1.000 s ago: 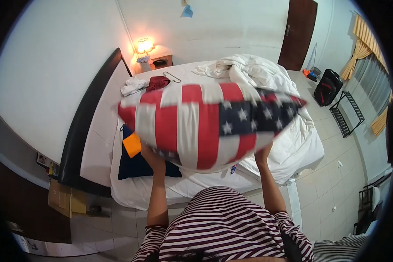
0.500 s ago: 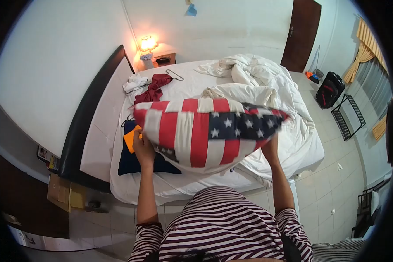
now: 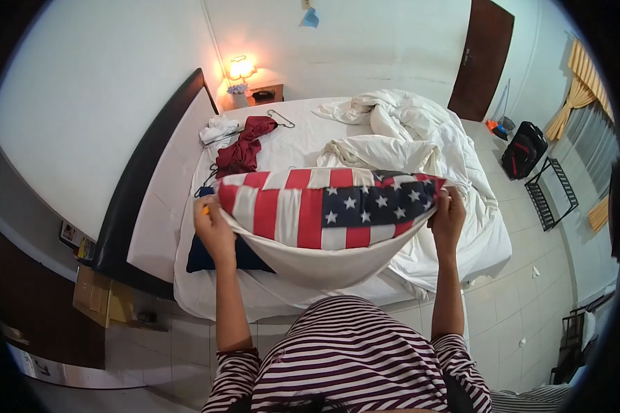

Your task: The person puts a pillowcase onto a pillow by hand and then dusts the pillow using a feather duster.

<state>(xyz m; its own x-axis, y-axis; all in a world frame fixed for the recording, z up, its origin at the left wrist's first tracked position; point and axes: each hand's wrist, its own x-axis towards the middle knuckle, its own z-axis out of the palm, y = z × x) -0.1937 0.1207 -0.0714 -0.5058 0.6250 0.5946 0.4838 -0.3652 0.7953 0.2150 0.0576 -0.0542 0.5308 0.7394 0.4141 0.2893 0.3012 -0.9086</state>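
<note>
My left hand [image 3: 215, 229] is closed on the left corner of a pillow [image 3: 303, 206] patterned in red and white stripes with white stars on blue. At its opposite corner, my right hand [image 3: 448, 215] grips too. White cloth [image 3: 320, 261] hangs in a sagging curve below the patterned side, stretched between both hands; whether it is a pillowcase or the pillow's underside I cannot tell. Under my left wrist lies a dark blue pillow [image 3: 203, 260], partly hidden. A small orange patch [image 3: 204, 210] shows by my left fingers.
The bed [image 3: 300, 131] carries a crumpled white blanket [image 3: 406, 127], dark red cloth [image 3: 244, 148], white cloth [image 3: 219, 131] and a hanger [image 3: 281, 119]. A lit lamp [image 3: 241, 69] stands beyond. To the right are a black suitcase [image 3: 523, 151] and a metal rack [image 3: 551, 195].
The patterned pillow has tipped and its front edge is lower, with more white cloth showing beneath. Both hands have risen to its corners. Most of the orange area is now hidden behind my left hand.
</note>
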